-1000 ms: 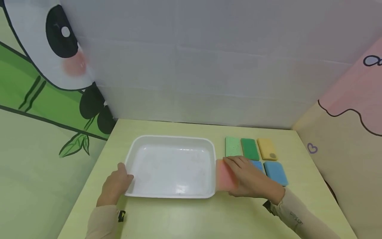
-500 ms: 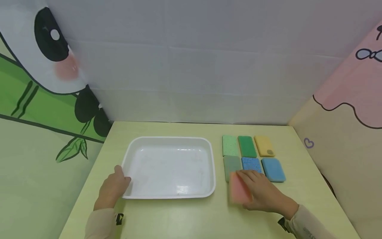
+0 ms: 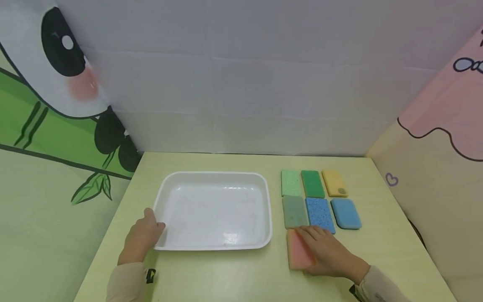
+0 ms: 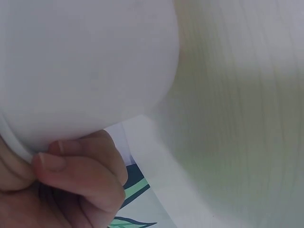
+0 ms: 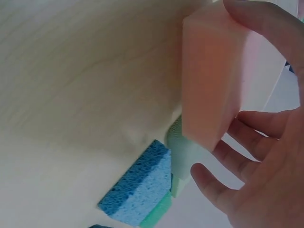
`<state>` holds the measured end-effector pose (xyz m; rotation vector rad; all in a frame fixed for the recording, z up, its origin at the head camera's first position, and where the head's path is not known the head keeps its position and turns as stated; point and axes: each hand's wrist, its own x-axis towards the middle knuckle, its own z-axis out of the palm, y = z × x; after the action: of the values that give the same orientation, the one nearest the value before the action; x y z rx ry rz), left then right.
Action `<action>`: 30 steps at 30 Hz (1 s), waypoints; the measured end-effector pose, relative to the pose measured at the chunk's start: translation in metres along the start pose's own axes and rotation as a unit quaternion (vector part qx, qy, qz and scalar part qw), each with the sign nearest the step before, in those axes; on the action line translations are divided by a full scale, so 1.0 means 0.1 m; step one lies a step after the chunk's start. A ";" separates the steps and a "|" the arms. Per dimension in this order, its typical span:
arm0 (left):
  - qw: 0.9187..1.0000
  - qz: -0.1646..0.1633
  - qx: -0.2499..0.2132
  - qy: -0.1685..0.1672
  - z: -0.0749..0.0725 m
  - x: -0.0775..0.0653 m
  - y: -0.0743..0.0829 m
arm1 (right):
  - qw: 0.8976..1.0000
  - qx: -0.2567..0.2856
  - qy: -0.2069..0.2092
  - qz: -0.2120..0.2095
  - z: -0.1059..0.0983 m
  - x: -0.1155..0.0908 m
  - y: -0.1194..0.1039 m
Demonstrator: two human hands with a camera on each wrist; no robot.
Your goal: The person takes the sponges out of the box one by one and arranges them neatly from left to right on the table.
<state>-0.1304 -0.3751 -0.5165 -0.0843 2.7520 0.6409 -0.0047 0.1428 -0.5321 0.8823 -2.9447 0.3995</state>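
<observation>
My left hand (image 3: 142, 233) grips the left rim of a white tray (image 3: 213, 245); the left wrist view shows its fingers (image 4: 78, 178) curled at the rim. In front of the sponge rows, my right hand (image 3: 328, 253) holds a pink sponge (image 3: 299, 251) between thumb and fingers. The right wrist view has the thumb at one end of this pink sponge (image 5: 209, 80) and fingertips at its other side. Just behind it lie a grey-green sponge (image 3: 294, 212) and a speckled blue sponge (image 3: 320, 214). Part of the pink sponge is hidden under the hand.
Farther back on the table (image 3: 226, 277) lie a light green sponge (image 3: 291, 183), a dark green sponge (image 3: 312, 183) and a yellow sponge (image 3: 333, 182). A plain blue sponge (image 3: 346, 214) lies at the right of the nearer row. Walls rise behind and at both sides.
My right hand has carried the pink sponge from the tray's right edge rightward and toward me, uncovering the grey-green and speckled blue sponges. The left hand stays at the tray's rim.
</observation>
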 end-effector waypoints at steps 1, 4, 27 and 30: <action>1.000 0.000 0.000 0.000 0.00 0.00 0.00 | 1.000 0.000 0.002 -0.001 0.01 0.00 0.01; 1.000 0.000 0.000 -0.001 0.00 0.00 0.01 | 1.000 0.003 0.002 -0.001 0.05 -0.01 0.03; 1.000 0.003 0.009 -0.012 -0.05 0.01 0.02 | 1.000 0.004 -0.015 -0.002 0.14 -0.03 0.10; 1.000 0.000 0.012 -0.016 -0.06 0.01 0.00 | 1.000 0.007 -0.009 -0.008 0.13 -0.04 0.09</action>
<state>-0.1328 -0.3774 -0.5118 -0.0692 2.7269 0.6044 -0.0062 0.1492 -0.5470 0.9137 -2.9529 0.4145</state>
